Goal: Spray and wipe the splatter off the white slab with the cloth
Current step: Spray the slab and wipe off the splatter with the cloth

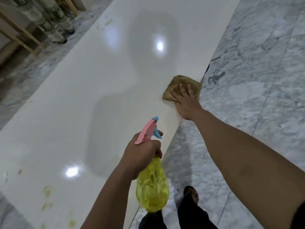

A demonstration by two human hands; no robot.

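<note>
A long glossy white slab [85,96] runs from the near left to the far right. Yellowish splatter [47,194] dots its near left part, and more splatter [108,22] sits along its far left edge. My right hand [184,101] presses a brown cloth [181,85] flat against the slab's right edge, fingers spread on top. My left hand [142,154] grips the neck of a yellow spray bottle [152,187] with a pink and blue trigger head [149,131], held over the slab's near right edge.
Grey marble floor [255,71] lies to the right of the slab and to its left. Wooden frames and stained posts [54,25] stand at the far left. My foot in a dark sandal [191,194] is on the floor beside the slab.
</note>
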